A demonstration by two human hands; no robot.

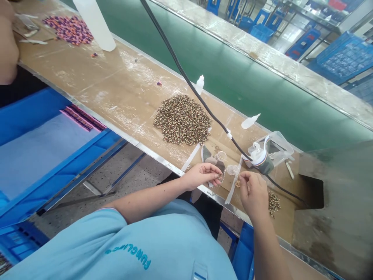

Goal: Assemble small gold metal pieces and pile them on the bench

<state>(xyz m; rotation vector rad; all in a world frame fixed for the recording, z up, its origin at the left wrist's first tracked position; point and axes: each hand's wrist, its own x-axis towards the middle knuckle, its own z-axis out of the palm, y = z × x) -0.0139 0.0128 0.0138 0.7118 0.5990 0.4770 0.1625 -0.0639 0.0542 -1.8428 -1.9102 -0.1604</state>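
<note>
My left hand (pixel 206 175) is over the front edge of the bench, its thumb and fingertips pinched on a small brown-gold piece (pixel 219 176), too small to name. To its right, my right hand (pixel 253 190) is closed, thumb against forefinger; whatever they pinch cannot be made out. Beside my right fingertips lie several tiny tan pieces (pixel 237 183). Behind the hands are a camouflage-patterned scrap (pixel 207 154) and a clear round dish (pixel 232 170). Farther back spreads a large heap of small gold-and-dark pieces (pixel 183 119). A smaller pile (pixel 274 203) sits right of my right wrist.
A black cable (pixel 186 77) crosses above the bench (pixel 122 97). Small white bottles (pixel 250 122) and a clear plastic container (pixel 281 147) line the back. At left are a large white bottle (pixel 99 27), a pink-purple heap (pixel 70 30), another person's arm (pixel 7 46) and a blue crate (pixel 58 163).
</note>
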